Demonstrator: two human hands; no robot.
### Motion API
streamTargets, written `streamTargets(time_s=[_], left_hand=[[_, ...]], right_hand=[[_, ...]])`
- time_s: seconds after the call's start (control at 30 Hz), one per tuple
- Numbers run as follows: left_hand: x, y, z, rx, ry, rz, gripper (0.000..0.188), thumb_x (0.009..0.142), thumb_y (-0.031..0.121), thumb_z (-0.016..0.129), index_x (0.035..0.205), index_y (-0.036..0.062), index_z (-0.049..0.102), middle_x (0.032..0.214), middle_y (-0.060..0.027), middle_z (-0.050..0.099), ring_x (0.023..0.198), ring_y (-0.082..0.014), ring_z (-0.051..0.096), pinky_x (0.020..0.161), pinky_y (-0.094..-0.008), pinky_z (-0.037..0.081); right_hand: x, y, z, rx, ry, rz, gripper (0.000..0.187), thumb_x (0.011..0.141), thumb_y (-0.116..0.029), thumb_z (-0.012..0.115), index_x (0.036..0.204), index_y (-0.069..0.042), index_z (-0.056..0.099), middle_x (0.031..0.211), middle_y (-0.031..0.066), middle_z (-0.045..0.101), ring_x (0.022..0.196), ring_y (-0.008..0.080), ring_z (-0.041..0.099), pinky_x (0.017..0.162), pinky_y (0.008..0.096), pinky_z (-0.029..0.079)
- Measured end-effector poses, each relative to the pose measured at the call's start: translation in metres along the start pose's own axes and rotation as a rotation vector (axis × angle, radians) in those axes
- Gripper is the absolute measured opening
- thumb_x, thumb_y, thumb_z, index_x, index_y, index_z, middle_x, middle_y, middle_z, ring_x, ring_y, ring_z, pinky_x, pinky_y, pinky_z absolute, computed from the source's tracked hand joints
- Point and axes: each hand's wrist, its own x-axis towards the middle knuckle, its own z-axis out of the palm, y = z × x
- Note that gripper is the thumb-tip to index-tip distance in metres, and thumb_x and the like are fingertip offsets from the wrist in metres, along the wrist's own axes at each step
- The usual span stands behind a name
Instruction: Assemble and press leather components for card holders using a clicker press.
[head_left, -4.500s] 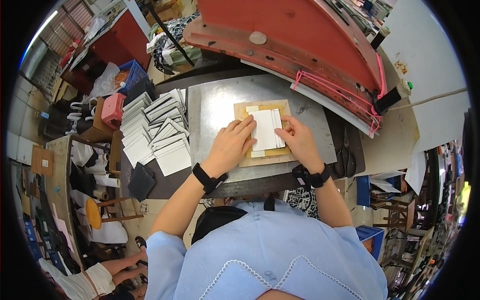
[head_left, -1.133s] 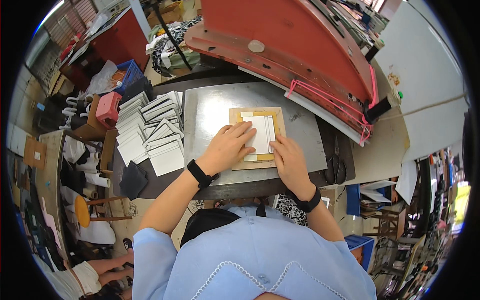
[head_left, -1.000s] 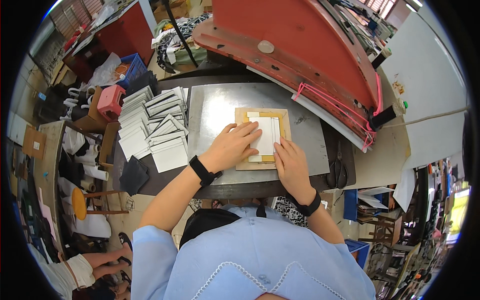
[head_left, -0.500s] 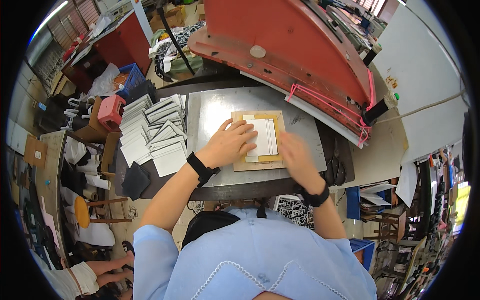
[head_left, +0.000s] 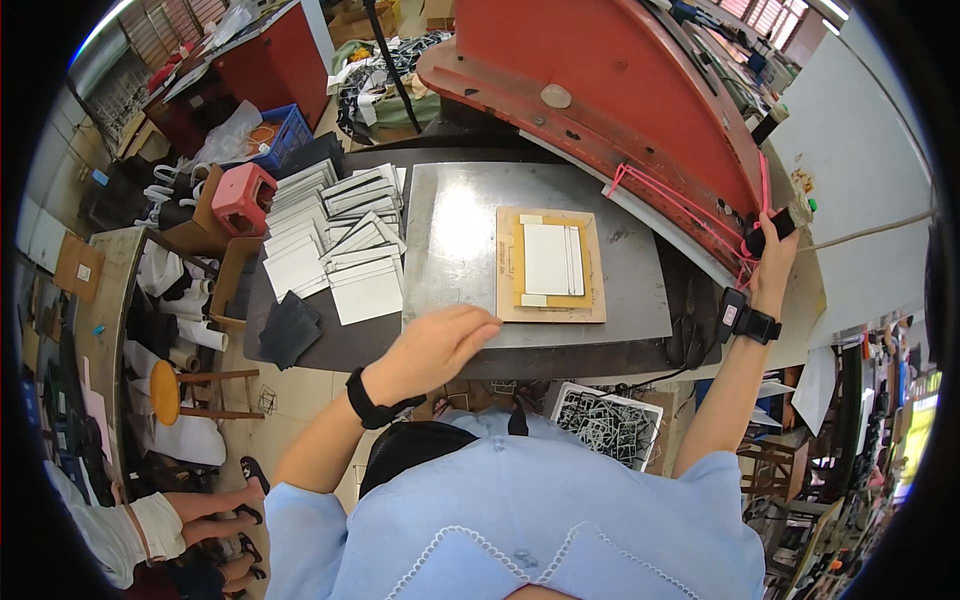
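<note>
On the metal plate [head_left: 450,280] lies a wooden die board [head_left: 508,312] with a yellow inner frame. A white rectangular panel [head_left: 548,260] with dark lines along its right side is set within that frame. My left hand [head_left: 435,345] is by the board's near left corner, fingers stretched out and nothing seen in them; whether it touches the board I cannot tell. At the right, my right hand [head_left: 773,262] wraps round the black handle [head_left: 770,232] of the red press [head_left: 600,110]. The press head stands to the back right of the board.
Stacked white panels [head_left: 365,290] and dark pieces [head_left: 290,330] lie left of the plate. Scissors [head_left: 686,340] rest at the table's right. A pink cord [head_left: 665,195] is strung along the press. Below the table edge is a white crate [head_left: 610,425]; another person's legs [head_left: 205,505] show lower left.
My left hand has come off the white panel, back toward the table's near edge. My right hand has gone from beside the panel to the press handle and gripped it. The view has shifted slightly.
</note>
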Motion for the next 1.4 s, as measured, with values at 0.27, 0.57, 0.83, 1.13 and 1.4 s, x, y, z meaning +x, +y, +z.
streamTargets(time_s=[0.27, 0.57, 0.83, 1.13, 1.4], left_hand=[[0.002, 0.026, 0.024, -0.139, -0.107, 0.116, 0.023, 0.098, 0.021, 0.061, 0.111, 0.0029, 0.067, 0.098, -0.0133, 0.069, 0.089, -0.0302, 0.067, 0.078, -0.0354, 0.053], [0.043, 0.081, 0.030, -0.385, -0.049, 0.268, 0.053, 0.089, 0.017, 0.073, 0.137, 0.0073, 0.053, 0.118, -0.0093, 0.066, 0.098, -0.0203, 0.066, 0.083, -0.0319, 0.055], [0.060, 0.111, 0.016, -0.544, 0.099, 0.367, 0.098, 0.077, 0.028, 0.087, 0.151, 0.0019, 0.028, 0.143, -0.0157, 0.047, 0.129, -0.0252, 0.050, 0.111, -0.0376, 0.036], [0.020, 0.097, -0.011, -1.040, 0.218, 0.218, 0.059, 0.097, 0.054, 0.055, 0.120, -0.0003, 0.050, 0.091, -0.0096, 0.061, 0.083, -0.0128, 0.058, 0.075, -0.0262, 0.046], [0.005, 0.090, -0.026, -1.026, 0.293, 0.196, 0.059, 0.099, 0.054, 0.049, 0.117, -0.0014, 0.051, 0.089, -0.0069, 0.057, 0.081, -0.0102, 0.054, 0.073, -0.0250, 0.043]], right_hand=[[-0.068, -0.040, 0.009, -0.092, -0.031, -0.072, 0.059, 0.085, -0.005, 0.068, 0.137, 0.005, 0.042, 0.127, 0.0119, 0.053, 0.111, 0.0212, 0.053, 0.100, 0.0326, 0.041], [-0.170, -0.101, -0.007, 0.064, -0.495, 0.066, 0.057, 0.096, 0.002, 0.053, 0.148, 0.008, 0.031, 0.148, 0.0215, 0.043, 0.140, 0.0255, 0.039, 0.116, 0.0380, 0.028], [-0.044, -0.061, -0.040, -0.359, 0.088, -0.288, 0.052, 0.106, -0.035, 0.045, 0.143, 0.001, 0.046, 0.142, 0.0138, 0.053, 0.134, 0.0234, 0.046, 0.114, 0.0374, 0.032], [-0.067, -0.095, 0.019, 0.209, -0.098, -0.025, 0.057, 0.108, -0.043, 0.029, 0.142, 0.001, 0.040, 0.131, 0.0208, 0.058, 0.124, 0.0262, 0.055, 0.108, 0.0370, 0.041], [-0.074, -0.100, 0.020, 0.312, -0.095, 0.021, 0.058, 0.108, -0.044, 0.028, 0.137, 0.003, 0.047, 0.133, 0.0201, 0.056, 0.127, 0.0263, 0.053, 0.108, 0.0368, 0.041]])
